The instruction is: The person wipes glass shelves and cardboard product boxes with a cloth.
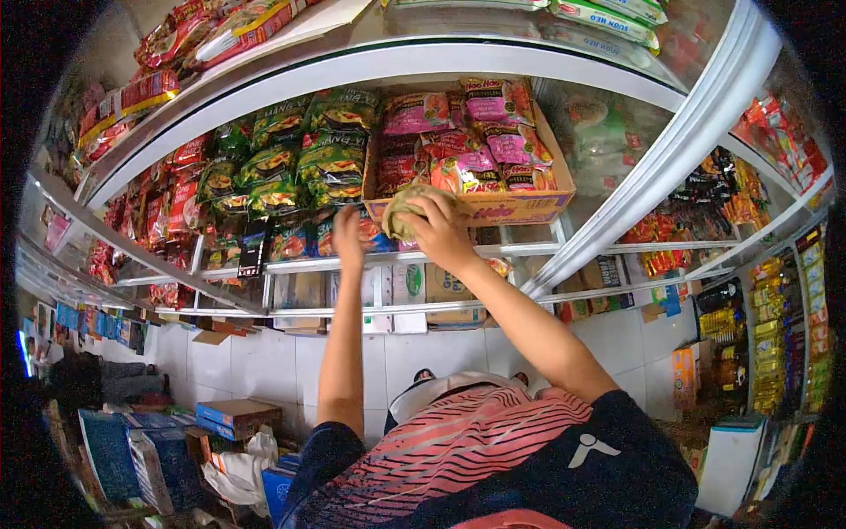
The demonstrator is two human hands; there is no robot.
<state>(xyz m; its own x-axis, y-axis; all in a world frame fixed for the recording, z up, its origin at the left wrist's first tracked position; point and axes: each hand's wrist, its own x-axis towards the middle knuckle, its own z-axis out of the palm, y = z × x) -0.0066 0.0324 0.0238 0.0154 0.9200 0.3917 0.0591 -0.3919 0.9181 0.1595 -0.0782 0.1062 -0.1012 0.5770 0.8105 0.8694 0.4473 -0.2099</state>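
Observation:
My right hand is closed around a crumpled olive-coloured cloth at the front left corner of an open cardboard box. Inside the box lie several pink and red noodle packets. To the left, my left hand is blurred by motion, raised at the shelf's front beside the cloth. Its finger positions are smeared. Green noodle packets stand in rows just left of the box, and blue-and-red packets lie below them.
A white metal rail crosses above the shelf, and a slanted white post rises at right. Red packets fill the shelf's left part. On the tiled floor behind me are boxes and a white plastic bag.

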